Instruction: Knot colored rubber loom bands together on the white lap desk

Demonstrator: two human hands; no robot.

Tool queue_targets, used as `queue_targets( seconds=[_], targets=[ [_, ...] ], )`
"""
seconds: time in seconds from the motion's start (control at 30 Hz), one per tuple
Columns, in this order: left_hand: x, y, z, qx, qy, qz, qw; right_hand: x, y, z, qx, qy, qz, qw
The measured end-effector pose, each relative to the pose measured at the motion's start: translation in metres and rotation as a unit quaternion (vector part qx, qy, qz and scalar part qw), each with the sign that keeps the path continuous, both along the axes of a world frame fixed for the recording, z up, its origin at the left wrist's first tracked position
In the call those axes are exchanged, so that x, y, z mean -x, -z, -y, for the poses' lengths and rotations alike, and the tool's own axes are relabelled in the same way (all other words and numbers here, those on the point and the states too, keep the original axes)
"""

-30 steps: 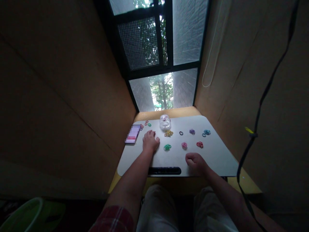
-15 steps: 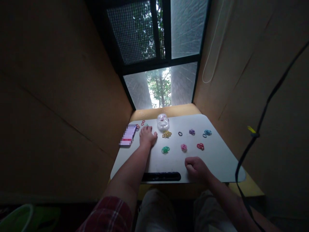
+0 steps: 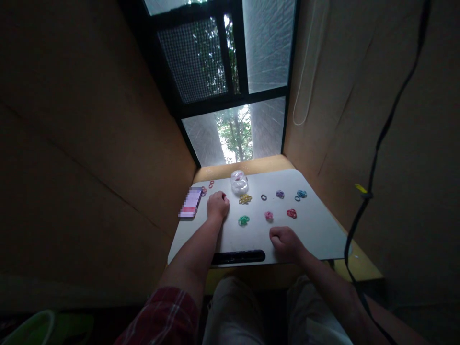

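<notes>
My left hand [image 3: 218,205] is closed above the left part of the white table top, its fingers curled in. A small green hair tie seen at its fingertips before is out of sight, apparently inside the fingers. My right hand [image 3: 285,242] rests as a fist near the front edge; what it holds, if anything, is hidden. Between and beyond the hands lie small heaps of hair ties: green [image 3: 244,220], yellow [image 3: 245,199], pink [image 3: 269,216], red [image 3: 292,213], purple [image 3: 280,194] and blue [image 3: 301,194]. One dark hair tie [image 3: 264,197] lies alone.
A clear plastic jar [image 3: 239,182] stands at the back of the table [image 3: 316,235]. A phone [image 3: 191,202] lies at the left edge, with orange-red hair ties [image 3: 211,184] behind it. A black slot [image 3: 239,257] runs along the front. A dark cord [image 3: 381,139] hangs at right.
My left hand's fingers have gone from spread to curled, and the green hair tie ahead of them is gone from the table. The right fist stays put; the whole view has shifted slightly.
</notes>
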State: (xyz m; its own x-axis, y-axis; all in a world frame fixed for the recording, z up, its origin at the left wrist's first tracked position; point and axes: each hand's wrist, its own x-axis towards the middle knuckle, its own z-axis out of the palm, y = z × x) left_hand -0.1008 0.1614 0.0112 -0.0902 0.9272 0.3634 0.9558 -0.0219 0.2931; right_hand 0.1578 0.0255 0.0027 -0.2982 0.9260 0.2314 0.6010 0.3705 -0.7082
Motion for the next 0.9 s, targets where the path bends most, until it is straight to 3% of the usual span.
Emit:
queue_targets(
  seconds=[0.33, 0.9],
  targets=[
    [0.003, 0.007, 0.029, -0.033, -0.015, 0.086, 0.996, 0.002, -0.001, 0.002, -0.031, 0.019, 0.022, 0.999],
    [0.003, 0.012, 0.112, -0.019, 0.027, 0.124, 0.992, 0.003, -0.004, 0.008, -0.041, 0.037, 0.057, 0.997]
  ],
)
